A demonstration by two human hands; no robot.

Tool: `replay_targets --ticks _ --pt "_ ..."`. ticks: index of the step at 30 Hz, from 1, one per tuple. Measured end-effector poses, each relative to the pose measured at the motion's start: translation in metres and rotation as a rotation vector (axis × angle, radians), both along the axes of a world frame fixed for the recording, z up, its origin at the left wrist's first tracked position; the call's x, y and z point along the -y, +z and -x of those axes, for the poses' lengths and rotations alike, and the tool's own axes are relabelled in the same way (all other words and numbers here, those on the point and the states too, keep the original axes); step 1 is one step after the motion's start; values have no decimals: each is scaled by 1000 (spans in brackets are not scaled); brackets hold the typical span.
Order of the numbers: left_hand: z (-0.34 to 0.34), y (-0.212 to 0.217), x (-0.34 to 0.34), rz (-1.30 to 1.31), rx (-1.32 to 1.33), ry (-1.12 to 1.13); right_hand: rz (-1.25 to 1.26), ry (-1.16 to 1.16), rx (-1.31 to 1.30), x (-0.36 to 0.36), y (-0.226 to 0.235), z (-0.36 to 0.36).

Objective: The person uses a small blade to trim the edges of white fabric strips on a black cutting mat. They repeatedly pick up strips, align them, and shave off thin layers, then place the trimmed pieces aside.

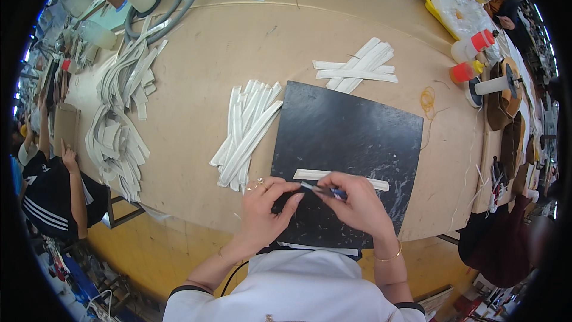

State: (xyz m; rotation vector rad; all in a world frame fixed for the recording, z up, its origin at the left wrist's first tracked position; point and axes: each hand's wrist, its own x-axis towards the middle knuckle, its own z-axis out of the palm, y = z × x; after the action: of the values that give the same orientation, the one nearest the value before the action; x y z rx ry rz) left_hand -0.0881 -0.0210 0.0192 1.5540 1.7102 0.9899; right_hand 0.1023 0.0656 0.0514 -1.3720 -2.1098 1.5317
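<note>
Head view: a white strip (339, 178) lies flat on the black cutting mat (357, 131). The right hand (353, 203) grips what looks like a blue pen (325, 190), tip at the strip; the left hand (265, 203) pinches near its tip. Best to pin the strip flat and draw slowly along its edge.

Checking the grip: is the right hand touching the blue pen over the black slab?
Touching. The head view shows the right hand with its fingers closed around the blue pen, above the black slab.
</note>
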Motion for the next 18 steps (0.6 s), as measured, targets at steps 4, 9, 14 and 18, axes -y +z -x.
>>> replay_targets --ticks 4,9,14,18 --pt "-2 -13 4 -94 -321 -29 -44 43 64 -15 -6 13" --pt "-9 -24 9 -97 -395 -31 -56 69 120 -20 -12 21" --pt "-7 -25 11 -64 -416 -53 -77 67 153 -21 -16 24" --pt "-7 -25 10 -53 -416 -59 -59 77 198 -23 -15 24"
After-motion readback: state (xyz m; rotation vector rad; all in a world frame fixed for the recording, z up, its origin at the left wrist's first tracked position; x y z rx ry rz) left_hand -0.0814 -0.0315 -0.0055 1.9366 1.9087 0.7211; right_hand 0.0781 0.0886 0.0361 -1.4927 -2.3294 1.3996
